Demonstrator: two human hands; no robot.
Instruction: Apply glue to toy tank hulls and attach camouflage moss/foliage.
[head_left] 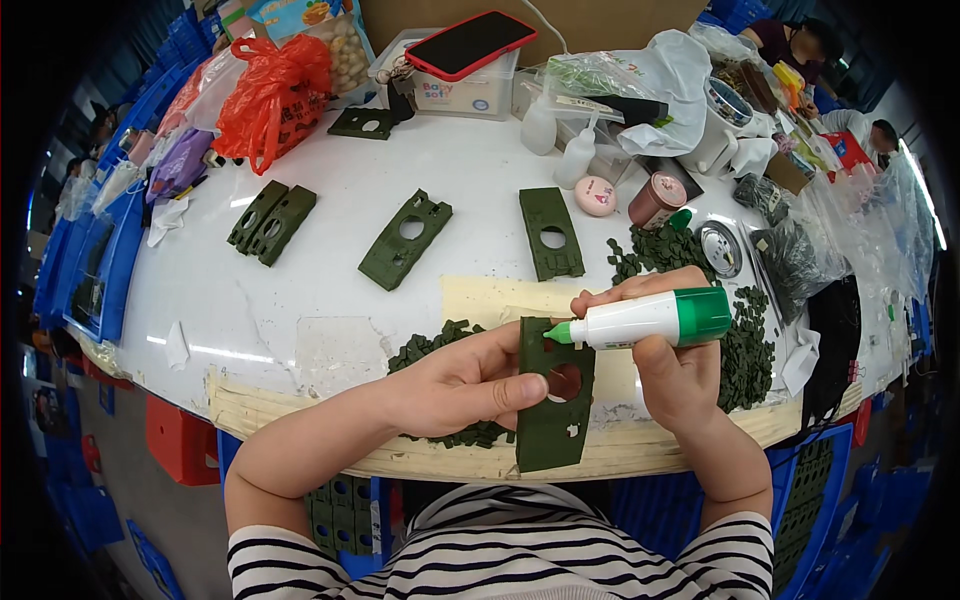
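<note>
My left hand (pixel 465 385) is closed around the left edge of a dark green plastic plate (pixel 556 440), thumb on its face beside a large round hole. The plate is held upright at the table's near edge. In my right hand (pixel 680 375) lies a white glue bottle (pixel 630 322) with a green base and green nozzle, tipped on its side. Its nozzle points left and meets the plate's upper part, near a small square hole; whether glue comes out cannot be seen. Small dark green pieces (pixel 470 432) lie heaped behind my left hand.
Similar green plates (pixel 405 240) lie spread across the white table (pixel 330 240). More small pieces (pixel 750 350) are piled at right, near a round tin (pixel 720 248). Behind stand squeeze bottles (pixel 578 155), a red plastic bag (pixel 275 100) and a phone (pixel 472 45) on a clear box.
</note>
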